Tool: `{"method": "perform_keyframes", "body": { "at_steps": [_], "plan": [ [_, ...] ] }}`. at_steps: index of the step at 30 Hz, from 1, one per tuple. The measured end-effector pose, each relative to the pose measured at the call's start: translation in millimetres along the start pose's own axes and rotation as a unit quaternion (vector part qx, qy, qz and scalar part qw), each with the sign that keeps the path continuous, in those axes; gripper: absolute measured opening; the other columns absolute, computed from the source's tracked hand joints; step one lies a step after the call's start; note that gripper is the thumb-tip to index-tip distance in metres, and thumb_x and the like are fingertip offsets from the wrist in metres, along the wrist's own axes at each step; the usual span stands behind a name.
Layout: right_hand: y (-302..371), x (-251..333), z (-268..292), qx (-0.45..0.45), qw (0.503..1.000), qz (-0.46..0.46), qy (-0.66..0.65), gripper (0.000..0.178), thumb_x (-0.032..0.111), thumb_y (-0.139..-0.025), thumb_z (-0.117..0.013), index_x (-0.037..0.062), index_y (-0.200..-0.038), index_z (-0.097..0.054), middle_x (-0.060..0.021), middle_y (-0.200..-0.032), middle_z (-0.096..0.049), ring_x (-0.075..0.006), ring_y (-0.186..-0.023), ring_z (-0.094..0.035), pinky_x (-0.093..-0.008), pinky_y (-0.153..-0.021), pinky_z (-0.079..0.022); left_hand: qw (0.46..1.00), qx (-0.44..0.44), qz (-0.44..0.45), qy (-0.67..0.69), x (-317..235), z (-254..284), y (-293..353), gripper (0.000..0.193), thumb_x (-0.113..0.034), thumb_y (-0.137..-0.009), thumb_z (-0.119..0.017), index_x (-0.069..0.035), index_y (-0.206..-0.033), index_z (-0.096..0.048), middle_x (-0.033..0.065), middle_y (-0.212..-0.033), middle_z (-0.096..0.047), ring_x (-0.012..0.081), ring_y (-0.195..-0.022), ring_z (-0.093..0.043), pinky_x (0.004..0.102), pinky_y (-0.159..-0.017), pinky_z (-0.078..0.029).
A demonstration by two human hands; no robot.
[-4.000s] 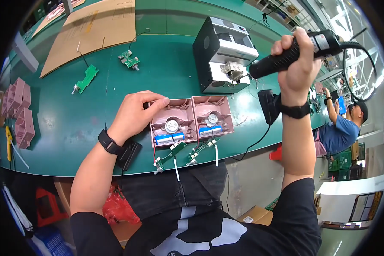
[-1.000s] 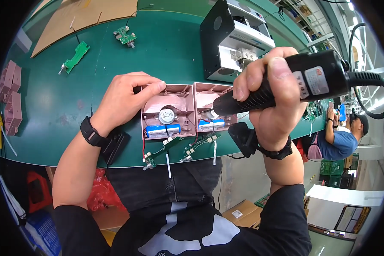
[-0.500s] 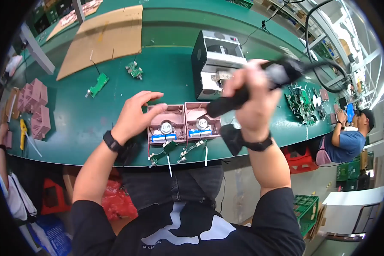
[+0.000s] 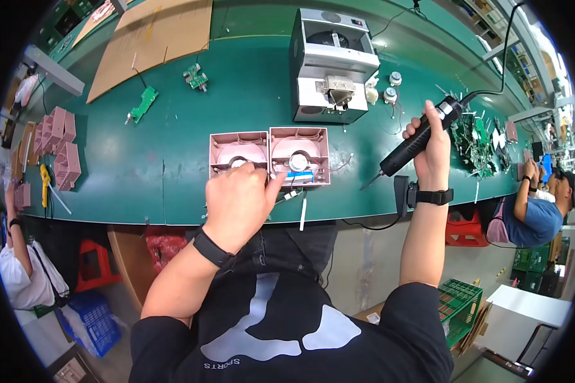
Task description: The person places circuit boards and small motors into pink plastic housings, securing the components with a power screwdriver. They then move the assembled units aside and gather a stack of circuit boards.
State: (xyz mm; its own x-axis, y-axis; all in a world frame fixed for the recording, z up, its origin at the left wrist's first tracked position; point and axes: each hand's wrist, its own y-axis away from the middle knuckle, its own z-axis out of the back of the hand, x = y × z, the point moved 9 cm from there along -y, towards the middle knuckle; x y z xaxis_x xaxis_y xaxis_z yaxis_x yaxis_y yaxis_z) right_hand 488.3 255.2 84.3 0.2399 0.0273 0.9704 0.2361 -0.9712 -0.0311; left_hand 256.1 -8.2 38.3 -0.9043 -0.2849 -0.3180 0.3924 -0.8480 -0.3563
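Two pink plastic housings stand side by side near the bench's front edge: a left housing [image 4: 237, 136] and a right housing [image 4: 299, 133]. Each has a round metal part inside; a blue battery [image 4: 300, 176] shows in the right one. My left hand [image 4: 239, 199] is over the front of the left housing, fingers curled down; what they grip is hidden beneath it. To the right, my right hand [image 4: 436, 150] is closed round a black electric screwdriver [image 4: 402, 156], its bit pointing down-left, apart from the housings. A white strip [image 4: 303, 212] hangs from the right housing over the bench edge.
Behind the housings stands a silver-and-black machine [image 4: 333, 64], with small motors [image 4: 390, 95] beside it. Circuit boards [image 4: 479, 143] are heaped at right. More pink housings [image 4: 65, 166] and a yellow-handled tool [image 4: 45, 182] lie at left. A co-worker [image 4: 533, 214] sits at right.
My right hand has swung right, taking the screwdriver away from the right housing. My left hand has moved from the left housing's upper side to its front, fingers now curled.
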Motion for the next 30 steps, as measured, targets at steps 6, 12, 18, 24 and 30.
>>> {"method": "perform_keyframes", "body": {
  "at_steps": [6,12,18,24,30],
  "plan": [
    [1.6,-17.5,18.3,-0.019,0.982,0.092,0.163,0.029,0.022,-0.094,-0.078,0.0043,-0.103,-0.057,-0.0048,-0.079,-0.062,-0.016,-0.074,-0.06,-0.0301,-0.075,-0.049,1.0,-0.023,0.006,0.003,3.0,13.4,-10.9,0.029,-0.027,-0.088,-0.074,-0.006,-0.069,-0.072,0.0103,-0.067,-0.066,0.0292,-0.061,-0.069,0.0416,-0.056,-0.053],
    [8.4,-26.6,48.2,-0.065,0.945,0.099,0.305,0.056,0.022,-0.094,-0.079,-0.0033,-0.136,-0.052,-0.0084,-0.092,-0.07,-0.0129,-0.082,-0.064,-0.0265,-0.073,-0.049,0.997,-0.054,-0.03,0.046,-1.7,26.4,-12.8,0.024,-0.02,-0.085,-0.075,-0.006,-0.066,-0.07,0.0091,-0.066,-0.065,0.0293,-0.057,-0.066,0.0422,-0.054,-0.052],
    [4.3,-9.4,60.7,-0.068,0.902,0.041,0.425,0.072,0.021,-0.094,-0.079,-0.0044,-0.15,-0.041,-0.0106,-0.104,-0.074,-0.0122,-0.08,-0.065,-0.0278,-0.074,-0.052,0.994,-0.081,-0.014,0.066,11.8,67.3,-47.4,0.026,-0.018,-0.084,-0.076,-0.006,-0.063,-0.066,0.0093,-0.063,-0.062,0.0298,-0.054,-0.064,0.0417,-0.05,-0.049],
    [50.4,2.4,79.3,-0.177,0.89,0.183,0.378,0.046,0.015,-0.098,-0.073,-0.0014,-0.136,-0.054,-0.0013,-0.076,-0.062,-0.0089,-0.065,-0.056,-0.0263,-0.062,-0.047,0.992,-0.122,0.0,0.031,52.8,102.4,-105.9,0.03,-0.019,-0.084,-0.077,-0.005,-0.061,-0.065,0.0115,-0.061,-0.06,0.0322,-0.054,-0.063,0.0426,-0.049,-0.047],
    [77.7,-17.0,94.0,-0.2,0.899,0.116,0.373,0.018,0.014,-0.099,-0.072,0.0001,-0.104,-0.061,0.001,-0.069,-0.054,-0.0063,-0.06,-0.045,-0.0267,-0.054,-0.036,0.977,-0.199,-0.055,-0.049,68.9,115.2,-230.7,0.031,-0.026,-0.086,-0.073,-0.005,-0.064,-0.069,0.0152,-0.067,-0.066,0.0354,-0.059,-0.066,0.0467,-0.055,-0.051]
  ]
}}
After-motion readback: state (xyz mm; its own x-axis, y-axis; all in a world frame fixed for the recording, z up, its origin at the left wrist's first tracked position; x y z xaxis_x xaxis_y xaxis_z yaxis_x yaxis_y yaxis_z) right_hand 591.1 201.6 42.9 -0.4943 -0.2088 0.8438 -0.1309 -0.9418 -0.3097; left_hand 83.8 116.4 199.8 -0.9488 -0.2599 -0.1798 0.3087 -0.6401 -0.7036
